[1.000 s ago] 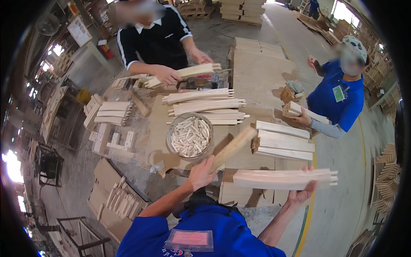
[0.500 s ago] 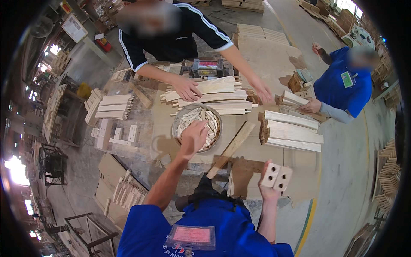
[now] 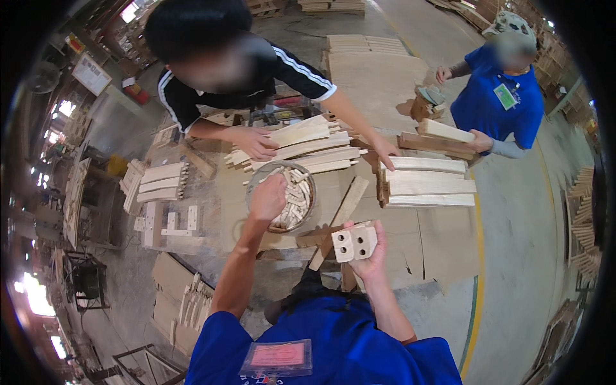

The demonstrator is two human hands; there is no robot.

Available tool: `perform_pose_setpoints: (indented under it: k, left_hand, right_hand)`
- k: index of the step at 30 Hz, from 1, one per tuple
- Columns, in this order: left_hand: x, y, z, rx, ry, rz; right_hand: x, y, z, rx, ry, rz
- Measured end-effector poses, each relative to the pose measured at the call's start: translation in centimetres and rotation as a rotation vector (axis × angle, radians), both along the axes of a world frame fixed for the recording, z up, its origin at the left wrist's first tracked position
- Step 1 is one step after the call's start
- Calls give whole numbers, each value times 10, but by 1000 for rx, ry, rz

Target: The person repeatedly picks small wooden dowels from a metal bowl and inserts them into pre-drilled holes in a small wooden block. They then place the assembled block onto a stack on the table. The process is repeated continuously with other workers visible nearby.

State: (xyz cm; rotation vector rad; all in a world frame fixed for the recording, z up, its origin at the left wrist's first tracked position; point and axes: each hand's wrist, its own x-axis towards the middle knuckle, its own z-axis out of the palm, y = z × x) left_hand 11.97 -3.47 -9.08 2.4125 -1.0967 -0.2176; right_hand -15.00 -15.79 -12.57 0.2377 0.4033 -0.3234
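Observation:
My left hand (image 3: pixel 267 197) is over the left side of a round bowl (image 3: pixel 312 199) filled with short wooden dowels (image 3: pixel 296 204). Its fingers are curled down among the dowels, and the fingertips are hidden. My right hand (image 3: pixel 371 262) grips two pale wooden blocks (image 3: pixel 354 242) side by side, their drilled faces turned up. Each block shows two dark round holes. These blocks are held to the right of the bowl, near a loose wooden strip (image 3: pixel 346 208) lying at a slant on the table.
Across the table, a person in black (image 3: pixel 218 96) has one hand on slats (image 3: pixel 301 144) and the other at a stack of wooden pieces (image 3: pixel 427 183). A person in blue (image 3: pixel 500 96) holds a wooden piece at the right. More slats (image 3: pixel 162 181) and drilled blocks (image 3: pixel 173 224) lie left.
My right hand has brought the blocks left and up, closer to the bowl. My left hand stays at the bowl. The person in black has leaned in and now touches the right-hand stack.

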Motion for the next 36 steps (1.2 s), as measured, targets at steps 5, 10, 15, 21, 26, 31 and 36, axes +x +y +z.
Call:
perform_pose_setpoints:
  k: [5,10,15,21,26,31,36]
  left_hand:
    - [1,10,-30,43,-52,-168]
    - [-11,-2,-23,255,4,-280]
    - [6,17,-26,18,42,-300]
    - [3,36,12,-192,156,-212]
    - [-76,24,132,-448,65,-507]
    - [-104,18,170,-382,167,-513]
    - [-104,19,159,-280,125,-547]
  right_hand:
    - [-4,0,13,37,-25,-56]
    - [-21,-6,8,153,3,-103]
    - [-10,1,15,85,46,-64]
    - [4,10,23,96,45,-17]
    - [8,13,9,124,109,-48]
    - [18,19,11,119,76,18]
    - [22,25,12,76,95,45]
